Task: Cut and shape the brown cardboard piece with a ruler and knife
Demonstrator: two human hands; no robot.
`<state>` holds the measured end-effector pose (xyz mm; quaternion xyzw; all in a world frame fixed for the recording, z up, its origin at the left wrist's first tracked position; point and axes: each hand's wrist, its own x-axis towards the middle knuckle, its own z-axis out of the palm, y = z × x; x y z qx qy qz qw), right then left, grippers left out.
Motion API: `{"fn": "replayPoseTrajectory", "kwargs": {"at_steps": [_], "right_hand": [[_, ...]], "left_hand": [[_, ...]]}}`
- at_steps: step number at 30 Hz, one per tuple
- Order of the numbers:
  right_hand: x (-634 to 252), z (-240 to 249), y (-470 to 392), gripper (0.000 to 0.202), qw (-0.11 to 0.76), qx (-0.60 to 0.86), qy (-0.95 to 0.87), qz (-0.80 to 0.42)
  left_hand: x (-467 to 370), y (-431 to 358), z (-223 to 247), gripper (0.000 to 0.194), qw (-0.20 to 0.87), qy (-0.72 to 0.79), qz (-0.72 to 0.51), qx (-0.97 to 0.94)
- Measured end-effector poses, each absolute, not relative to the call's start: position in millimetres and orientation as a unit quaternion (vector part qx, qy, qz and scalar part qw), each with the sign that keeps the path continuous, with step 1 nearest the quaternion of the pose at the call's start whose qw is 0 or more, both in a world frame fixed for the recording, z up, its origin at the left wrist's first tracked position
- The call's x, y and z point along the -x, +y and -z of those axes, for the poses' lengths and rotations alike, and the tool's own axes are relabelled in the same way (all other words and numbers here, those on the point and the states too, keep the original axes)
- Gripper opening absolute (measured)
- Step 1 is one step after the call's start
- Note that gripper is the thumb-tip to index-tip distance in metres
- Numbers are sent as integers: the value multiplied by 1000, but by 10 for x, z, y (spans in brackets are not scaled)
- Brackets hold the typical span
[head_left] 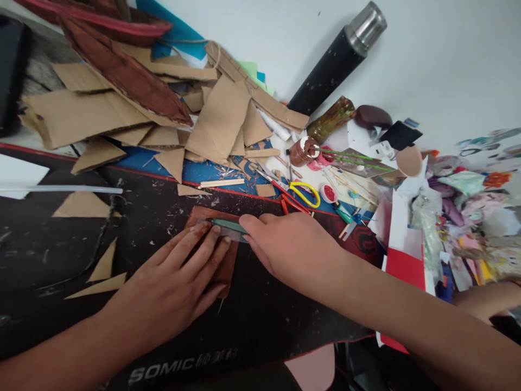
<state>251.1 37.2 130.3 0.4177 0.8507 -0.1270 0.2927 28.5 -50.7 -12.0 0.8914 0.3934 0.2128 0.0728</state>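
My left hand (179, 282) lies flat, fingers spread, pressing down a brown-painted cardboard piece (223, 267) on the black mat (252, 320). My right hand (288, 244) grips a green-handled tool (226, 225), likely a craft knife, laid across the top of that brown piece. The tool's blade end is hidden under my fingers. Both hands touch the brown piece near the mat's middle.
A heap of cardboard scraps (134, 108) fills the back left. Scissors with red and yellow handles (299, 196), a black flask (337, 57), a brown paint pot (303, 151) and paper clutter (459, 217) crowd the right. A clear glue stick (61, 189) lies at left.
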Motion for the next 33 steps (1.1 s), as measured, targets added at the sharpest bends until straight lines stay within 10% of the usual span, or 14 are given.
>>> {"fn": "replayPoseTrajectory", "kwargs": {"at_steps": [20, 33], "right_hand": [[-2628, -1352, 371, 20, 311, -459, 813, 179], [-3115, -1409, 196, 27, 101, -505, 722, 462]], "left_hand": [[-277, -518, 125, 76, 77, 395, -213, -890], [-291, -504, 116, 72, 70, 394, -219, -890]]}}
